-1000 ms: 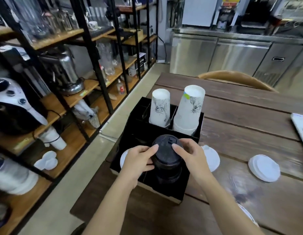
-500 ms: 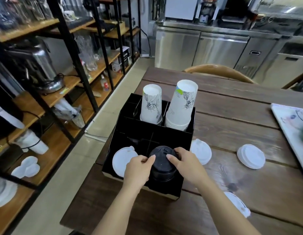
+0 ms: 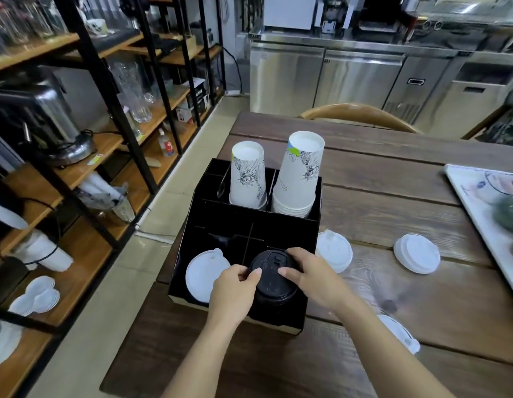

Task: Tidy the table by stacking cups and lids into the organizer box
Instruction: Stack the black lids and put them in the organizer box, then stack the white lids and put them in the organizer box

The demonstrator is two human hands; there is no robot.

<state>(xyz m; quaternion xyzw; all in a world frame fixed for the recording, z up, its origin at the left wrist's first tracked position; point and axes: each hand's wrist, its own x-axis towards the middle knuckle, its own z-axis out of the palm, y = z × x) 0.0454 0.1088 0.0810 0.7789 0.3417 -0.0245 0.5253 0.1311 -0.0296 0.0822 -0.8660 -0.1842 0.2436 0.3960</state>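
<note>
A black organizer box stands at the table's left edge. A stack of black lids sits in its front right compartment. My left hand grips the stack's left side and my right hand grips its right side. A white lid lies in the front left compartment. Two stacks of upturned white paper cups, a short stack and a taller stack, fill the rear compartments. Loose white lids lie on the table: one beside the box, one further right, one by my right forearm.
A white tray with a green object lies at the table's right edge. Open shelves with glassware and appliances stand left of the table, across a strip of floor. A wooden chair back rises at the far side, before steel counters.
The stack of black lids has gone lower into the front right compartment, with both hands still on it. The view has shifted, showing more of the table's right side.
</note>
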